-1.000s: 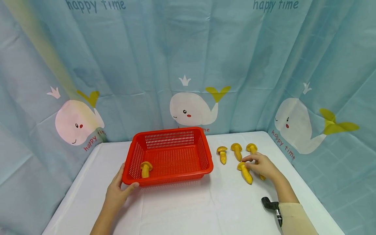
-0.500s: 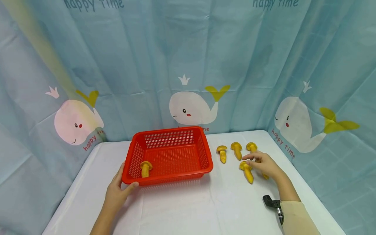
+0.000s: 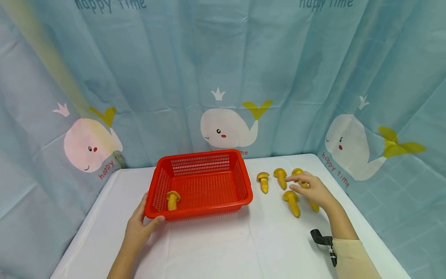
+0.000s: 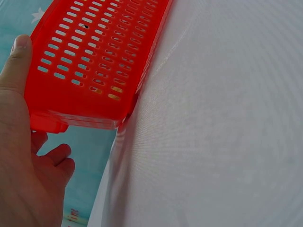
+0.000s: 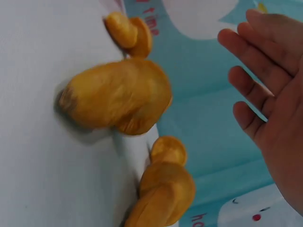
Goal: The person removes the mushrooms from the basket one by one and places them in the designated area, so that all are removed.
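Note:
My left hand (image 3: 137, 231) holds the near left corner of a red plastic basket (image 3: 205, 210), thumb on one side of the rim and fingers on the other. Inside, by its left wall, lies one yellow-brown mushroom (image 3: 172, 201). In the right wrist view, my right hand (image 5: 279, 80) has its fingers extended and holds nothing. It hovers over several similar mushrooms on the table. Just below its fingertips lies the near mushroom (image 3: 292, 204); another mushroom (image 3: 314, 206) is partly hidden under the hand. A far mushroom (image 3: 297, 171) is also partly covered by the fingers.
Two more mushrooms, a left one (image 3: 263, 183) and a middle one (image 3: 280, 178), lie between the basket and my right hand. A white cloth covers the table (image 3: 209, 248). Blue whale-print curtains (image 3: 174, 77) enclose its back and sides. A black device (image 3: 322, 238) is attached at my right sleeve.
My right hand has lifted off the near mushroom and shifted slightly toward the far side, its fingers spreading. That mushroom has moved slightly. My left hand and the basket stay in place.

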A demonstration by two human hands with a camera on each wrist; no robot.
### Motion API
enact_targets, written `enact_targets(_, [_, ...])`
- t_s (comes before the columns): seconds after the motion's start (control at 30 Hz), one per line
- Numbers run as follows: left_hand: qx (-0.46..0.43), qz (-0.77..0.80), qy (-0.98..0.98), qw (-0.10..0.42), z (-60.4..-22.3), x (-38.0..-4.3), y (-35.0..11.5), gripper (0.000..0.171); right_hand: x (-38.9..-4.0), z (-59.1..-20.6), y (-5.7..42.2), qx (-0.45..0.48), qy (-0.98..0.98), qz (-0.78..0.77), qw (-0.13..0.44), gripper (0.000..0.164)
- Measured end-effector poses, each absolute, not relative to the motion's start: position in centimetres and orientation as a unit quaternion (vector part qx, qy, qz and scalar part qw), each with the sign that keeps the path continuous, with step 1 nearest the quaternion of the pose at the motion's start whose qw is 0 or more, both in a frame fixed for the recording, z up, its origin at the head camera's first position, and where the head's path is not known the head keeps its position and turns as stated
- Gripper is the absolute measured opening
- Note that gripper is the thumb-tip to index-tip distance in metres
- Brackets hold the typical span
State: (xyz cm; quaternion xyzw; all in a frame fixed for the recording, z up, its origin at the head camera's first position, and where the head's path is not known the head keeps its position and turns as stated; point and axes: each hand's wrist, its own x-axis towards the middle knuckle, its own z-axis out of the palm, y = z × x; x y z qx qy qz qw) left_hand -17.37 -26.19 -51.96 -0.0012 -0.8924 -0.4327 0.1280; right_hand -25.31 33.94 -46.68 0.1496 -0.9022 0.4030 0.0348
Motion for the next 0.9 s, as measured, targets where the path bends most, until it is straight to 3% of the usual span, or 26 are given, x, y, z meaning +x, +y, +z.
enact_targets(0.6, [0.001, -0.430, -0.895, 0.117, -51.9, -17.5, -26.3, 0.100, -23.9, -41.7, 26.6, 0.216, -0.871, 0.428, 0.103, 0.027])
enact_targets(0.9, [0.000, -0.435, -0.892, 0.121, -52.2, -17.5, -26.4, 0.101, -24.9, -40.7, 21.6, 0.226, -0.859, 0.452, 0.086, 0.026])
